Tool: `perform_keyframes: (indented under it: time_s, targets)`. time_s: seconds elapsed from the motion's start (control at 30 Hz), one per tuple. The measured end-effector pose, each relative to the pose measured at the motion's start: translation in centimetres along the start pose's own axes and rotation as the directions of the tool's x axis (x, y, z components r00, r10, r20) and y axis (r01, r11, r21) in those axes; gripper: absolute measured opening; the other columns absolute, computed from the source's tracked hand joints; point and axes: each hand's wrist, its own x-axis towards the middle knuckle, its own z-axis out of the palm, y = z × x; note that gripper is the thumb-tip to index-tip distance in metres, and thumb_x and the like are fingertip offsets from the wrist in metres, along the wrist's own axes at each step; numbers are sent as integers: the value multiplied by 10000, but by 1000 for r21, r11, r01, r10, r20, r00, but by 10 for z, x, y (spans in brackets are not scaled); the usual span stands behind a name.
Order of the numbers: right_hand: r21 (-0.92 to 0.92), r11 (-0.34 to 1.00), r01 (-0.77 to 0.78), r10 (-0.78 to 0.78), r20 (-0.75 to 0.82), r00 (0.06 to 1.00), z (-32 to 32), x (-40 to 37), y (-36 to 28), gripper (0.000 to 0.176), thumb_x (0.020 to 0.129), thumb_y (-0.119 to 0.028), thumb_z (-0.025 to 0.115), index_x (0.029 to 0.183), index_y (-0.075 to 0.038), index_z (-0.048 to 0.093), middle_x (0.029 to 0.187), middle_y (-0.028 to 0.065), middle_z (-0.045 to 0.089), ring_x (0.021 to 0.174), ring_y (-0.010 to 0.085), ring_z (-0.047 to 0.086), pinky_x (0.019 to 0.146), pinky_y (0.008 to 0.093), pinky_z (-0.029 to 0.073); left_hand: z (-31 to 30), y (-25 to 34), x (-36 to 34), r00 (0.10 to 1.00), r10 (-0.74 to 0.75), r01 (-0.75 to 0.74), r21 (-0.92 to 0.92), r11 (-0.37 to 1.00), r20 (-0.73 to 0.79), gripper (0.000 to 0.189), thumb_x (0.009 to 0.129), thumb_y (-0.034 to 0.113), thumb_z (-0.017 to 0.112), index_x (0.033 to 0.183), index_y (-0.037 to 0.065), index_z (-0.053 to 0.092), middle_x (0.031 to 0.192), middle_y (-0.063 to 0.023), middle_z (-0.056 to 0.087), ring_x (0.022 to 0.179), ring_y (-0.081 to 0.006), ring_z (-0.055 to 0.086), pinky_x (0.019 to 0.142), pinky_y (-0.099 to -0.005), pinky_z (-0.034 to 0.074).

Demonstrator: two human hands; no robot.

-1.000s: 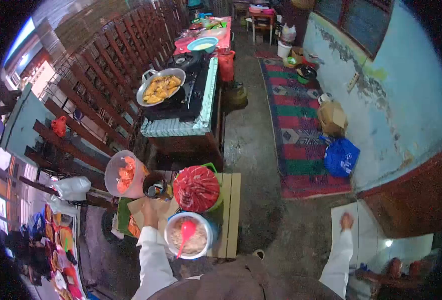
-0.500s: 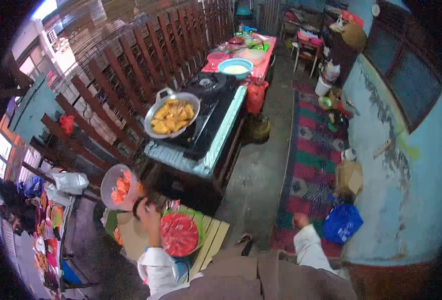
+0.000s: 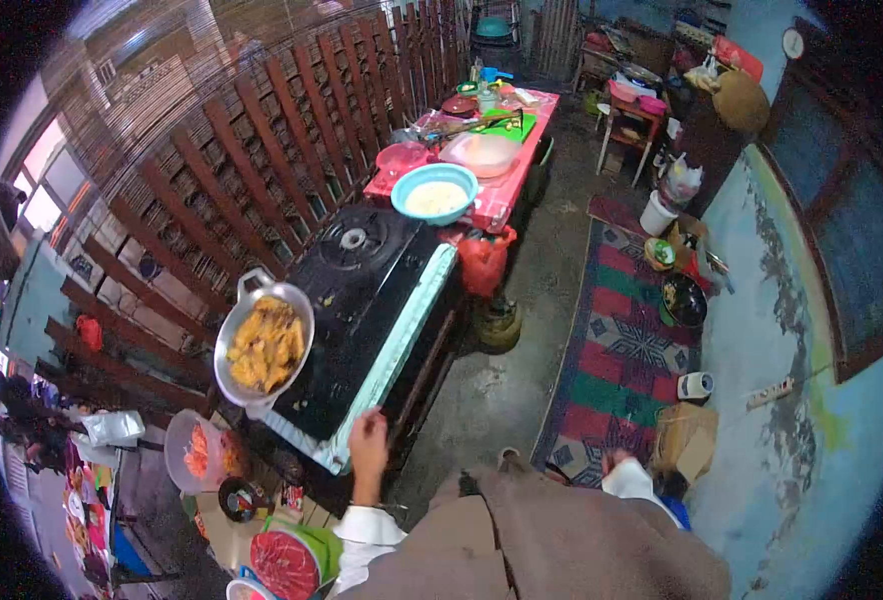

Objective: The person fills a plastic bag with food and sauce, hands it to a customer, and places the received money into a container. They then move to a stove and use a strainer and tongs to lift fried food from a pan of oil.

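My left hand (image 3: 368,445) is over the near right corner of the black stove (image 3: 347,285), by its foil-covered edge. Its fingers are curled, with nothing visible in them. My right hand (image 3: 617,462) hangs low beside my body above the patterned rug (image 3: 612,345); its partly visible fingers look curled and empty. A metal pan (image 3: 264,345) of yellow-brown fried food rests on the stove's left side. Behind the stove, a light blue basin (image 3: 434,195) holds something pale.
Beyond the stove is a red-covered table (image 3: 522,165). At lower left are a tub of orange pieces (image 3: 190,455) and a red-topped container (image 3: 284,563). A red bag (image 3: 485,262) hangs beside the stove. Along the right wall are a cardboard box (image 3: 687,440) and a white bucket (image 3: 659,213).
The view has moved closer to the stove and table. My left hand has gone from beside the tub and cardboard to the stove's corner. My right hand stays low at my side.
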Motion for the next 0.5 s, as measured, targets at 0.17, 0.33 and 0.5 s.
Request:
perform_keyframes:
  time_s: [0.17,0.33,0.5]
  targets:
    - [219,969,114,25,-547,837,-24,223,-358,141,906,-215,524,860,-81,515,683,60,541,552,174,507,450,311,407,87,47,28,995,-66,69,-33,997,77,234,850,111,609,1062,13,597,959,-67,590,864,-118,571,755,-251,464]
    - [129,970,205,-147,-360,921,29,353,-596,270,883,-177,569,1130,-79,521,821,61,591,673,169,564,538,301,451,146,16,91,953,-299,293,-87,952,-53,231,858,123,611,1058,9,602,948,-56,618,827,-135,598,740,-239,469]
    - [-589,664,461,-609,-66,791,-31,465,-731,305,803,-129,614,1089,-34,570,894,60,617,767,167,588,665,303,488,242,20,227,832,-550,485,-390,782,-68,203,877,97,539,1033,-23,590,969,-75,625,855,-133,603,729,-220,459]
